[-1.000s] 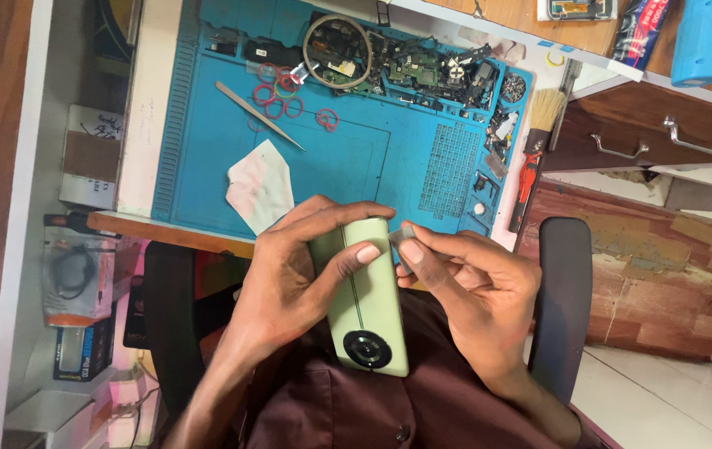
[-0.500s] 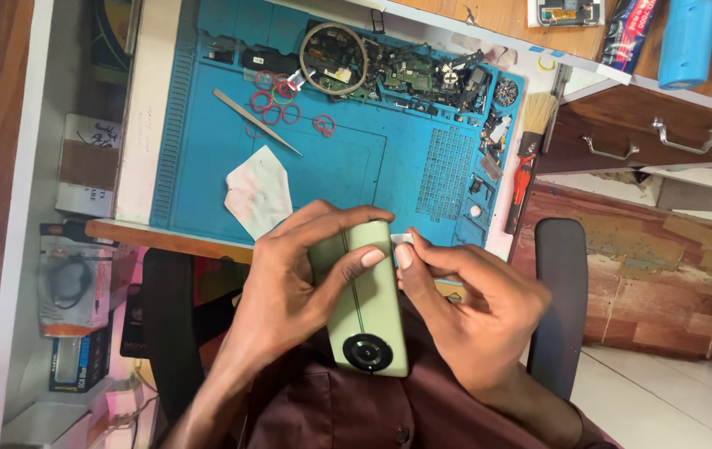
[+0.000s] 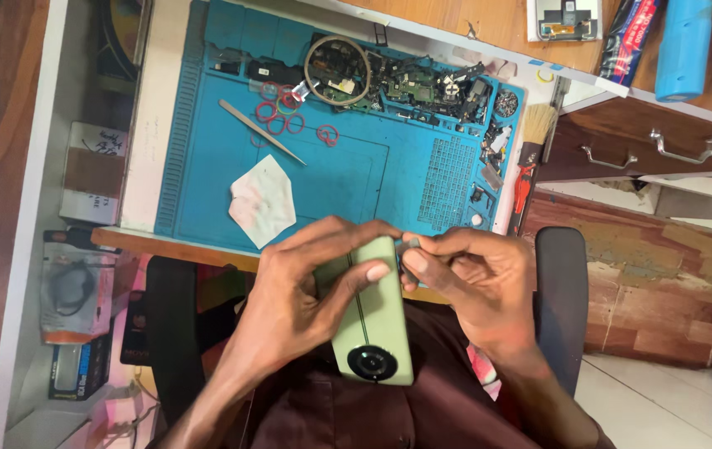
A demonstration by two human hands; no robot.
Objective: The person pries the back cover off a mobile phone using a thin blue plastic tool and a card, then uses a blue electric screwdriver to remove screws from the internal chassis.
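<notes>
Head view, listed near to far.

Item 1: green phone (image 3: 370, 320), back side up, round black camera ring at its near end. Held over the lap, just near of the table edge, long axis running near to far. Judged light, rigid and flat; the smooth back looks slippery and the camera glass fragile. Best held by the long edges, clear of the ring.

Item 2: left hand (image 3: 306, 303), wrapped around the phone's left edge from beneath, thumb pressed across the back.

Item 3: right hand (image 3: 477, 287), fingers bunched and pinching at the phone's far right corner; whether a small tool sits between them cannot be told.

Item 4: table (image 3: 148, 150), white, carrying a blue work mat (image 3: 356, 179).

Item 5: white crumpled wipe (image 3: 263, 199), near left part of the mat.

Item 6: metal tweezers (image 3: 261, 143), lying at a slant, farther left.

Item 7: red rubber rings (image 3: 277, 112), scattered just beyond.

Item 8: loose circuit parts (image 3: 422, 83), far edge of the mat.

Item 9: brush (image 3: 539, 125), far right, beside the mat.
</notes>
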